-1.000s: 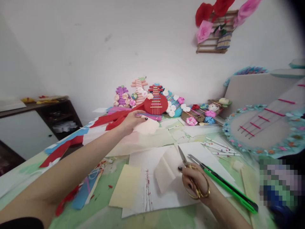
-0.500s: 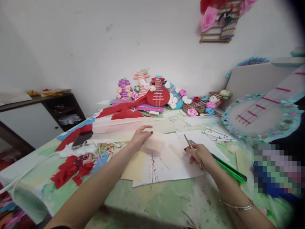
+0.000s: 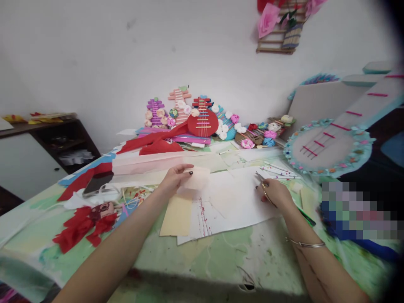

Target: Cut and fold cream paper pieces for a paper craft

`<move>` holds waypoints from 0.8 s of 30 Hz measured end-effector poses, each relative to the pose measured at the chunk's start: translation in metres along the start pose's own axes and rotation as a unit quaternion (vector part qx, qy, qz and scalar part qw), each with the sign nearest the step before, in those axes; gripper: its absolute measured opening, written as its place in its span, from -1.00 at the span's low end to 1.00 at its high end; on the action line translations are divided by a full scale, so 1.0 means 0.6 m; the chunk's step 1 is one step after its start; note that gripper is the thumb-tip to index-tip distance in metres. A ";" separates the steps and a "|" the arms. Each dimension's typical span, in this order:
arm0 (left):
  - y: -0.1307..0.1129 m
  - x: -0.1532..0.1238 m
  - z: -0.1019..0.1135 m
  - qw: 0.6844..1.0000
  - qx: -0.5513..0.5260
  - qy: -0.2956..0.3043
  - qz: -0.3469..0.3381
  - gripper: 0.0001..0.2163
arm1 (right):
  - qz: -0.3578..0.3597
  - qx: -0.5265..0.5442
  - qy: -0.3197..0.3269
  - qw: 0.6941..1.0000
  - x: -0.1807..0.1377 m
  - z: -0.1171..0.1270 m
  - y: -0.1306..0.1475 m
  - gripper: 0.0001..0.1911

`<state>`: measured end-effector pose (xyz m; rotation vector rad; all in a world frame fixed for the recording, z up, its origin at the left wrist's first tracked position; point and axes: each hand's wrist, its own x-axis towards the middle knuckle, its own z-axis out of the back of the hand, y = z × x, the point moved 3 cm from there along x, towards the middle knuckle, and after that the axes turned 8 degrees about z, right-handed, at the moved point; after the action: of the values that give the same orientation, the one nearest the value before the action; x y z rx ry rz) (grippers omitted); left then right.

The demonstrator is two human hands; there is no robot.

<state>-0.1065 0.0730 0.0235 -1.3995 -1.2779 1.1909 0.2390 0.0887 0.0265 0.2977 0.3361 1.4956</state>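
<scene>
Between the thumb and fingers of my left hand is a thin, pale peach piece of paper, raised a little over the table. My right hand grips a pair of scissors, blades pointing away from me and to the left, apart from the peach paper. Under both hands lies a white sheet with dark red marks near its left side. A yellow sheet sits partly beneath it. The green cutter is mostly behind my right wrist.
Several white pens lie beyond my right hand. Red fabric and a phone are at the left. Several decorated lute-shaped crafts stand along the wall. A large blue-edged lute craft leans at the right.
My right hand has moved right with the scissors, away from the peach paper. My left hand still holds the paper. The whole view has shifted slightly.
</scene>
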 end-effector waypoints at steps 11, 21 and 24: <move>0.027 -0.007 -0.023 0.989 0.141 0.041 0.009 -0.49 | 0.000 -0.081 -0.096 0.992 0.005 -0.002 0.001 -0.59; 0.029 -0.001 -0.024 0.969 0.240 0.051 -0.041 -0.41 | 0.050 -0.168 -0.086 0.981 0.015 -0.013 -0.001 -0.62; 0.022 -0.020 -0.041 0.923 0.363 0.087 -0.095 -0.33 | 0.070 -0.199 -0.068 0.975 0.012 -0.018 0.008 -0.68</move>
<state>-0.0803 0.0602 0.0152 -0.7888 -0.7037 1.2004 0.2303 0.0958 0.0181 0.1039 -0.0998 1.6335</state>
